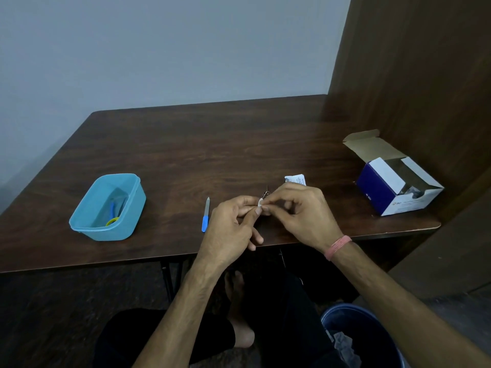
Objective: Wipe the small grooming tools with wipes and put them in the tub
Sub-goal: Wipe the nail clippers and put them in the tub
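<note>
Both hands meet above the near edge of the dark wooden table (186, 144), centre-right in the scene. Left hand (233, 224): fingers curled, thumb and forefinger pinching a small metal grooming tool (266, 193), whose thin tip pokes out on the far side of the fingers. Exact type of tool cannot be told; most of it is hidden. Right hand (300, 211): fingers curled, pinching a small white wipe (260, 203) against the tool where the 2 hands touch. A pink band (338, 247) sits on the right wrist.

Blue-handled nail file (205, 215) lies flat on the table just left of the left hand, metal blade pointing far. Light-blue tub (85, 224) stands well to the left, near the near edge; inside it lie items with blue and yellow handles (113, 216), details unclear. A torn white sachet (295, 179) lies on the table just beyond the right hand. An open blue-and-white cardboard box (382, 192) stands at the right end of the table, flaps up. A blue bin (377, 338) with crumpled material in it sits on the floor at the near right.
</note>
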